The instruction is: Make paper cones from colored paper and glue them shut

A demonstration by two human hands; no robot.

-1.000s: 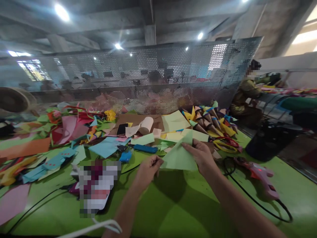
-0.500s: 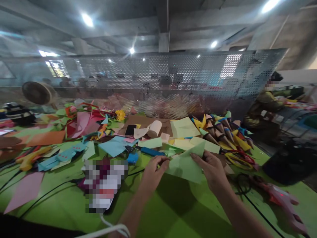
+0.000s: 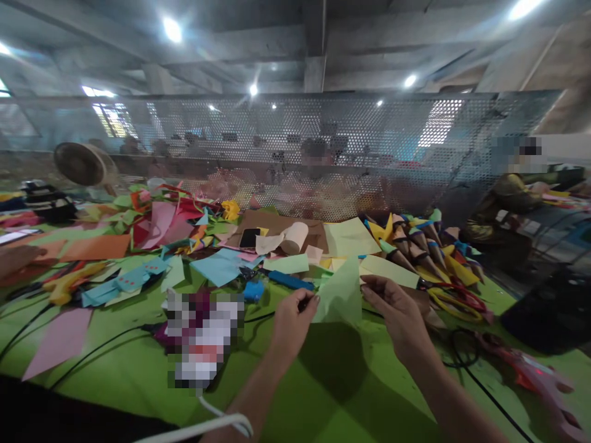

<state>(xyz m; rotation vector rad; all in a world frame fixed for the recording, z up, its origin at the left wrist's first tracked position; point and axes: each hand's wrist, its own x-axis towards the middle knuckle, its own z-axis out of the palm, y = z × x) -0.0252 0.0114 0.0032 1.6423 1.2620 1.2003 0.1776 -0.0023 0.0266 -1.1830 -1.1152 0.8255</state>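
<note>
A light green sheet of paper [image 3: 340, 292] is held up over the green table, with one corner pointing upward. My left hand [image 3: 295, 317] pinches its lower left edge between thumb and fingers. At the right edge, my right hand [image 3: 392, 307] is closed, thumb and fingertips against the paper. Just beyond the sheet lie more pale green and yellow paper pieces [image 3: 388, 271]. A blue bar-shaped item [image 3: 290, 281] rests near my left fingertips. Scissors with yellow and red handles [image 3: 455, 301] lie beyond my right hand.
A pink glue gun [image 3: 535, 372] with a black cord lies at right, near a dark container [image 3: 547, 311]. Left are a phone [image 3: 207, 344], a yellow glue gun [image 3: 69, 283] and another person's hand [image 3: 18, 258]. Paper cones [image 3: 415, 243] and a perforated screen [image 3: 277, 132] stand behind.
The green sheet has tilted more upright and looks narrower. My right fingers have moved from its face to its right edge. The view has swung slightly left, showing the other person's hand more clearly.
</note>
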